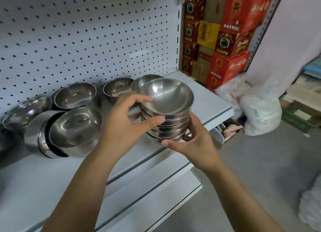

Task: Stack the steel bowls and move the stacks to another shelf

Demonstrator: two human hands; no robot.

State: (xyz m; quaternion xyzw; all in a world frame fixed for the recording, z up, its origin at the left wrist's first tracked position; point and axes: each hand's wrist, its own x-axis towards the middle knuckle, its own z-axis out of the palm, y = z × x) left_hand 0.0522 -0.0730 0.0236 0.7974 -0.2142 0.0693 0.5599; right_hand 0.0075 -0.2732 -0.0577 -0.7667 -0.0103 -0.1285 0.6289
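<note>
A stack of several steel bowls [169, 110] hangs in the air above the front of the white shelf [215, 99]. My left hand [126, 122] grips the stack's left side, with a finger over the top bowl's rim and the thumb on its wall. My right hand [191, 145] holds the stack from below and from the right. Loose steel bowls stand on the shelf behind: one [75, 95] at the left, one [117, 88] in the middle, and another [140, 82] partly hidden by the stack. A tipped nest of bowls [69, 132] lies at the front left.
A white pegboard [86, 32] backs the shelf. A lower shelf [156, 188] juts out under my arms. Red and yellow cartons [231, 40] are piled at the right, with white plastic bags [260, 110] on the grey floor beneath them. A tilted bowl [26, 110] lies far left.
</note>
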